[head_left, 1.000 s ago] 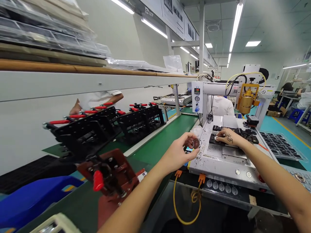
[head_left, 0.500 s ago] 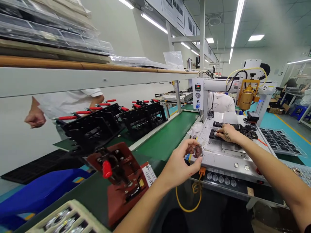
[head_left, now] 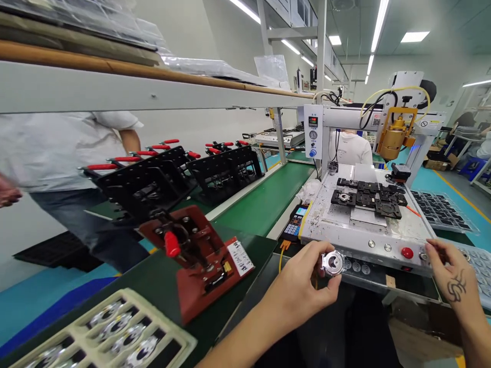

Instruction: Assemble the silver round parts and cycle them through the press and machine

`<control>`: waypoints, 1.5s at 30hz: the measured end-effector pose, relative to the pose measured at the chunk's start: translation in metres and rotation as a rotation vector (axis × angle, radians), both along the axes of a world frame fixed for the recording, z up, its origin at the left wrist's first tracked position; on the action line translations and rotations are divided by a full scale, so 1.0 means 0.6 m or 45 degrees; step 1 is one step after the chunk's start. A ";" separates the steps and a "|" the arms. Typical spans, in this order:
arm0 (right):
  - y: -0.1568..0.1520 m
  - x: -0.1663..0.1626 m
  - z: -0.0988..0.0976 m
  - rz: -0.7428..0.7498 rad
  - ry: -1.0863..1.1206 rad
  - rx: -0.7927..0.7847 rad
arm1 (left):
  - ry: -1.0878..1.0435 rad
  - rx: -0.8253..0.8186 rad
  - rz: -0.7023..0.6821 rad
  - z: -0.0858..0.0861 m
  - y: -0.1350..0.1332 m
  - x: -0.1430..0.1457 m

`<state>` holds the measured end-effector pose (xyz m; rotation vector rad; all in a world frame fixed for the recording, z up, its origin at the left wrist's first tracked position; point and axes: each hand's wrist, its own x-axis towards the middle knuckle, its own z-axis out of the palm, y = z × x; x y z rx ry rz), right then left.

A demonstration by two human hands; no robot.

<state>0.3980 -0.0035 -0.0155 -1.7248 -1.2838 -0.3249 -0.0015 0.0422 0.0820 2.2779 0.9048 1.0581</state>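
Wrapped plastic trays [head_left: 88, 23] are being carried by a wood-edged white shelf [head_left: 126, 84] at upper left, where a clear bag [head_left: 272, 70] is being held. Below it, two black frames [head_left: 153, 171] topped with red handles [head_left: 102, 167] are being supported beside a green belt [head_left: 264, 202], and a standing co-worker [head_left: 65, 151] in a white shirt and jeans is being partly hidden by the nearer one. A dark red clamp fixture [head_left: 199, 245] with a white handwritten label [head_left: 240, 258] is being borne by the green counter [head_left: 264, 250]. The room is being lit by ceiling strip lights [head_left: 379, 25]

The left hand [head_left: 299, 286] partly hides the metal piece [head_left: 333, 263] (the bottom edge crops 1 cream tray [head_left: 187, 341]).
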 end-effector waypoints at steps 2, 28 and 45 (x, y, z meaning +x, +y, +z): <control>-0.011 0.021 -0.028 -0.068 -0.034 0.016 | 0.008 -0.013 -0.016 -0.003 -0.004 0.001; -0.018 0.032 -0.052 0.015 -0.119 0.042 | -0.052 -0.416 -0.059 -0.013 -0.002 0.017; -0.020 0.022 -0.041 0.000 -0.113 0.050 | -0.028 -0.504 -0.108 -0.005 0.000 0.028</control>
